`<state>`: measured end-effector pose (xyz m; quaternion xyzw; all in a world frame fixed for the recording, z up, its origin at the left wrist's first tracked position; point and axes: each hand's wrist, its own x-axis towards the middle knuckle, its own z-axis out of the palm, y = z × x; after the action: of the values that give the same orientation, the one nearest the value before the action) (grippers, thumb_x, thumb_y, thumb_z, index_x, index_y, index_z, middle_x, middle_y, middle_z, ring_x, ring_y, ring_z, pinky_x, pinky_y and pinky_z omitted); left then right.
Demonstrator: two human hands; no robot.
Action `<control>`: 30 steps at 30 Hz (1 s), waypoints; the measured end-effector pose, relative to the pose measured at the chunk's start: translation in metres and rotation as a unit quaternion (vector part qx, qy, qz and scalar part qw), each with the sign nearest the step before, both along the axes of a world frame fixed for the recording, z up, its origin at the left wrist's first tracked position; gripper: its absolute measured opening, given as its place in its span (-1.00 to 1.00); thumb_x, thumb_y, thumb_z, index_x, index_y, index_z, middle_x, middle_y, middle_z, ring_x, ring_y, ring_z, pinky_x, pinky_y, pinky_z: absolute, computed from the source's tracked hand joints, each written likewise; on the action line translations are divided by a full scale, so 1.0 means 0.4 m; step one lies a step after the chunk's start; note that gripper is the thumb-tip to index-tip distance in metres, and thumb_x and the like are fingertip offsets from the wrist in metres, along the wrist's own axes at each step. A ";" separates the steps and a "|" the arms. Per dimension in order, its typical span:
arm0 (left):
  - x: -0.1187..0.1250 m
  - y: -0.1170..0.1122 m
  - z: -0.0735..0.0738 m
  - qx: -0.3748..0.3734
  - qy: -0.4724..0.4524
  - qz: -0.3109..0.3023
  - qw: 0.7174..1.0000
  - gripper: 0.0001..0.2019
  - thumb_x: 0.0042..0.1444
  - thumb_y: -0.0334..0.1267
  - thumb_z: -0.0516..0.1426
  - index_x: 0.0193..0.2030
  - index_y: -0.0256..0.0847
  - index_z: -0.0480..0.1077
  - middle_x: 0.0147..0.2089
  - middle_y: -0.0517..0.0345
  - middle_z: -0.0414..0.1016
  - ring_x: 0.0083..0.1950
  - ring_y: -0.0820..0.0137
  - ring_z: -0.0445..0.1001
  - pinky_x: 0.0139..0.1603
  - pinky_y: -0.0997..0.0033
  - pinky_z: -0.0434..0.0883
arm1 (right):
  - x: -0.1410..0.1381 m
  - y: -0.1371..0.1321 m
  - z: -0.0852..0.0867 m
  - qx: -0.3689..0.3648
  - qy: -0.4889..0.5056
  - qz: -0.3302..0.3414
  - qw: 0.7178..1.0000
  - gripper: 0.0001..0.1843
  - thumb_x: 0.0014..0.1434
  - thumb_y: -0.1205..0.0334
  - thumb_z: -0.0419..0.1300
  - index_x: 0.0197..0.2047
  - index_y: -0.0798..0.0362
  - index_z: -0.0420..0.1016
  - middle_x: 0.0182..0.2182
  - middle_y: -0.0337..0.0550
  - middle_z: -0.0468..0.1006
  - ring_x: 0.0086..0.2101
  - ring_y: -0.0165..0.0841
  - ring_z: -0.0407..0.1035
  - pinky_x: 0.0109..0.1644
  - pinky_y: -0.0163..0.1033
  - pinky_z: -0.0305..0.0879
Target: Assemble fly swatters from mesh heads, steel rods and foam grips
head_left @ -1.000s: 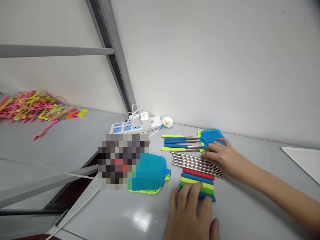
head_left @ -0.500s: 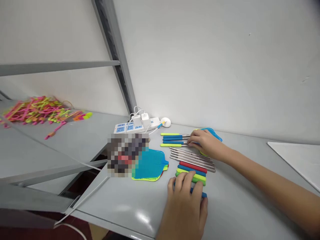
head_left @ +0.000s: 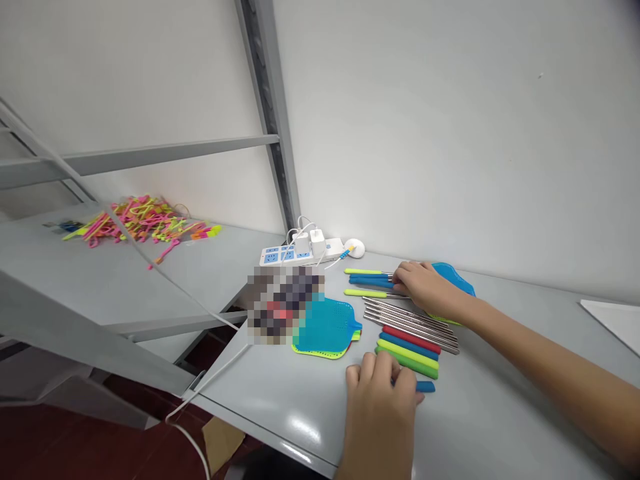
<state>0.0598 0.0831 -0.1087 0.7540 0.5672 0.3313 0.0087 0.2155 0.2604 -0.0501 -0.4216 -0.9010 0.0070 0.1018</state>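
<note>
On the grey table (head_left: 480,413) lie fly swatters in two groups. My right hand (head_left: 425,288) rests curled over the far group, where blue and yellow-green handles (head_left: 367,283) stick out left and a blue swatter head (head_left: 455,277) shows behind it. My left hand (head_left: 383,393) lies on the near group of coloured handles (head_left: 410,347), fingers bent over a blue handle end (head_left: 425,386). Their steel rods (head_left: 410,319) run between my two hands. A stack of loose swatter heads (head_left: 327,328), blue on top, lies left of the handles.
A white power strip (head_left: 295,252) with chargers and cables sits at the wall, a small white round object (head_left: 354,248) beside it. A pile of pink and yellow plastic parts (head_left: 145,220) lies on the left shelf. A grey frame post (head_left: 273,120) rises behind. White sheet (head_left: 615,320) at far right.
The view has swung left and down. My right hand has slid left from the blue swatter head onto the far handles. My left hand has stayed on the near handles.
</note>
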 end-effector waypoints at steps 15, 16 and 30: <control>0.002 0.017 0.008 0.044 0.033 -0.044 0.998 -0.66 0.11 -0.60 0.11 -0.25 0.01 0.46 -0.36 0.26 0.40 -0.35 0.39 0.29 -0.31 0.31 0.04 | 0.133 -0.136 0.075 -0.009 0.154 -0.119 0.981 -0.71 0.40 0.02 -0.13 -0.09 -0.04 0.31 -0.24 -0.09 0.48 -0.36 -0.25 0.36 -0.34 -0.16 0.29; 0.004 0.017 0.013 0.034 0.034 -0.045 0.998 -0.68 0.13 -0.59 0.11 -0.25 0.00 0.46 -0.36 0.26 0.40 -0.34 0.39 0.30 -0.31 0.31 0.04 | 0.144 -0.148 0.072 -0.001 0.157 -0.124 0.980 -0.72 0.40 0.02 -0.12 -0.09 -0.04 0.31 -0.25 -0.10 0.48 -0.37 -0.26 0.36 -0.35 -0.17 0.28; 0.002 0.000 0.049 -0.038 0.054 -0.062 0.996 -0.84 0.28 -0.45 0.08 -0.30 -0.14 0.38 -0.31 0.18 0.42 -0.32 0.32 0.33 -0.28 0.30 0.19 | 0.256 -0.356 -0.038 0.121 0.068 -0.138 0.981 -0.77 0.41 0.13 -0.07 0.00 0.02 0.31 -0.28 -0.17 0.47 -0.50 -0.39 0.34 -0.49 -0.28 0.14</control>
<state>0.0608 0.0832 -0.0891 0.8035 0.5315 0.2667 0.0271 0.3181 0.1179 -0.0651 -0.5252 -0.8191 -0.0878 0.2134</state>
